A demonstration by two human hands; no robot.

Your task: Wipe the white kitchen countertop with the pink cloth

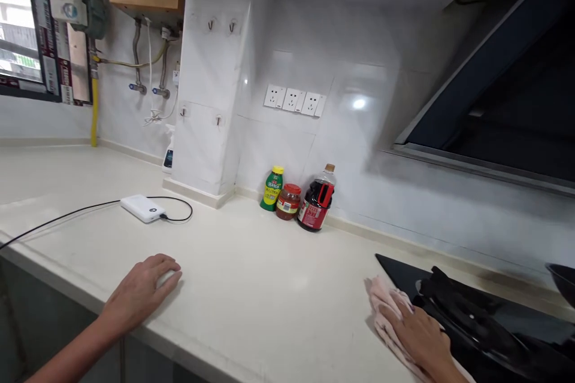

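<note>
My left hand rests on the pale countertop near its front edge, fingers lightly curved and thumb apart, with nothing seen in it. At the right, my right hand presses a pink cloth against the counter beside the left edge of the black stove. The cloth is bunched up beyond the fingertips and spreads out beneath the palm.
By the wall stand a green bottle with a yellow cap, a red-lidded jar and a large dark sauce bottle. A white power bank with a black cable lies left. A range hood overhangs the right side.
</note>
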